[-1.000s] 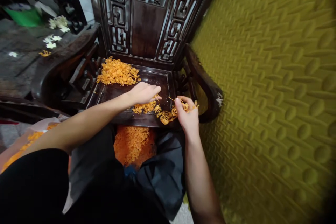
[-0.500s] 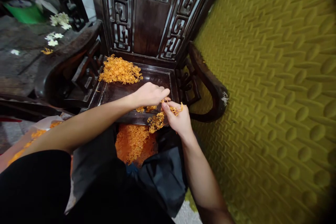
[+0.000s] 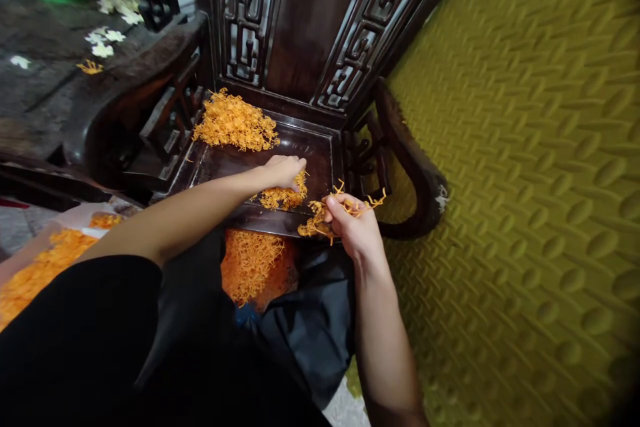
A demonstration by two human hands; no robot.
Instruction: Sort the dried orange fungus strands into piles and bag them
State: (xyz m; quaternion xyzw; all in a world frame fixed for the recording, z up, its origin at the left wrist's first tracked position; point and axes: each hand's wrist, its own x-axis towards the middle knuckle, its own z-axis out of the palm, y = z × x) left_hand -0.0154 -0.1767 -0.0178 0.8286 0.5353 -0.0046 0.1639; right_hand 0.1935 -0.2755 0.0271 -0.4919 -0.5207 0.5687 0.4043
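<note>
On the seat of a dark carved wooden chair [image 3: 320, 147] lie orange strands in two heaps. A big heap [image 3: 235, 123] sits at the back left of the seat. A small heap [image 3: 280, 197] lies near the front edge, and my left hand [image 3: 283, 170] rests on it with fingers curled down onto the strands. My right hand [image 3: 353, 223] is just right of it, at the seat's front right corner, and grips a bunch of orange strands [image 3: 320, 212] that sticks out on both sides of the fist.
Below the seat, more orange strands [image 3: 250, 263] lie on dark cloth [image 3: 305, 333] in my lap. Another orange pile [image 3: 40, 273] sits on a sheet at the lower left. A yellow-green textured mat [image 3: 525, 180] fills the right side. White flowers [image 3: 113, 3] lie on a dark table, upper left.
My left hand has drawn back from the right hand and settled on the small heap. My right hand has moved slightly right with its bunch. The camera has tilted.
</note>
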